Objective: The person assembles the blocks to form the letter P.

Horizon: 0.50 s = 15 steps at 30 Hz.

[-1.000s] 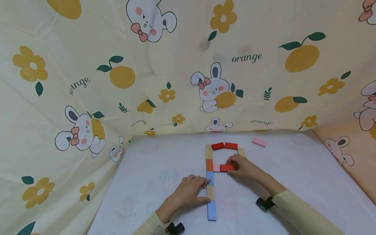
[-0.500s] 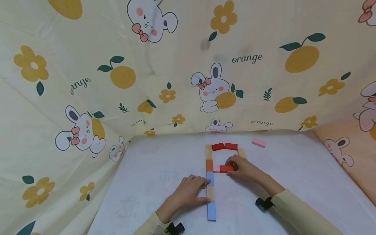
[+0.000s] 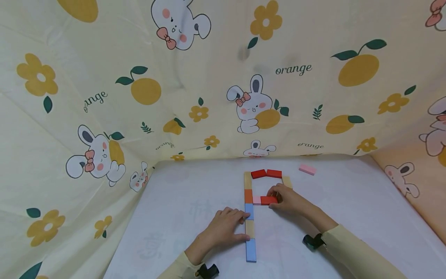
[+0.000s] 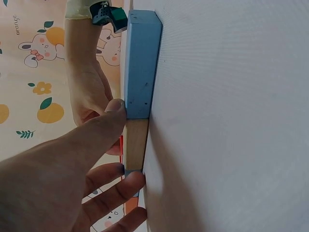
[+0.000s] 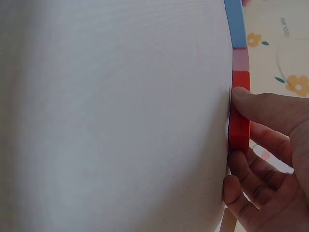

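My right hand pinches a red block lying flat, thumb on its near side in the right wrist view. The left end of this red block meets a small pink block, which abuts a long column of blocks. My left hand rests along the column's left side, fingers fairly straight. Its thumb touches where the lower blue block meets a plain wooden block; its other fingertips reach the upper blue block. Above that come an orange block and a tan block.
Two red blocks, left and right, run along the top from the column. A tan block slants below their right end, partly behind the right hand. A loose pink block lies farther back. Printed cloth hangs behind the white table.
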### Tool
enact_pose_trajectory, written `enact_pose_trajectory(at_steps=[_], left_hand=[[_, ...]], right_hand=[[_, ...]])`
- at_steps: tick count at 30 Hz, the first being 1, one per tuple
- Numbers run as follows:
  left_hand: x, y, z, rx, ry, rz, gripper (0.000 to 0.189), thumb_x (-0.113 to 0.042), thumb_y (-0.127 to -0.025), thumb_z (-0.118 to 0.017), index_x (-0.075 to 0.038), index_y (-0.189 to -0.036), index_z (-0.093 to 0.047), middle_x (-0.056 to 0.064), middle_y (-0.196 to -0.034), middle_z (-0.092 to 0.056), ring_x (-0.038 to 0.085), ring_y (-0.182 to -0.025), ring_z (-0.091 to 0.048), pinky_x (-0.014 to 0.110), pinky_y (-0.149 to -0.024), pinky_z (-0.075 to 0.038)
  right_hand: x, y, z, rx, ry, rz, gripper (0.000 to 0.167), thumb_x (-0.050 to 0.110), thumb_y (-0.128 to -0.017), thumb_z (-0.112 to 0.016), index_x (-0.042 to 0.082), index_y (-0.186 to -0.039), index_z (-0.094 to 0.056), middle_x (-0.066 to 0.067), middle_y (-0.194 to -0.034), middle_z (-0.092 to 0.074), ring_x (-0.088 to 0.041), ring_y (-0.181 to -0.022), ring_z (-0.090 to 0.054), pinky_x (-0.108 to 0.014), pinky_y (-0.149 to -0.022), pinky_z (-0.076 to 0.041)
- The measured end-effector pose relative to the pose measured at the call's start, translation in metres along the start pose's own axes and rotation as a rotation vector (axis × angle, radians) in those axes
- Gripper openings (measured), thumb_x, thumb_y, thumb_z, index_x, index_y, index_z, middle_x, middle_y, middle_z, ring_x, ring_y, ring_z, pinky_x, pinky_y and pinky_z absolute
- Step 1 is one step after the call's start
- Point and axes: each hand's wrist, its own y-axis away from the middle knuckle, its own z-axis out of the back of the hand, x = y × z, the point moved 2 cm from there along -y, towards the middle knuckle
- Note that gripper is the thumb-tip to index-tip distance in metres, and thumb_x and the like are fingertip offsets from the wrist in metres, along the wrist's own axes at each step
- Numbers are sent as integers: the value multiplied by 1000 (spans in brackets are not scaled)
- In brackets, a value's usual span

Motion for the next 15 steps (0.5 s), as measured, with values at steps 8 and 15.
enact_pose_trajectory(at_steps=[8, 15], left_hand=[[0, -1, -1, 0, -9, 0, 76, -68, -90, -77, -32, -154, -59, -19, -111, -62, 13, -121, -53, 42, -102, -46], [1, 0, -1, -3, -5, -5, 75, -67, -90, -76, -31, -154, -59, -19, -111, -62, 14, -122, -53, 42, -102, -46]], right_hand=[[1, 2, 2, 2, -7, 2, 38, 27, -87, -92, 17, -118, -72, 1, -103, -61, -17, -94, -57, -28, -79, -54], [-5, 6, 18, -55, -38, -6, 37, 24, -93, -86, 12, -124, -70, -2, -112, -65, -20, -101, -58, -29, -81, -55]])
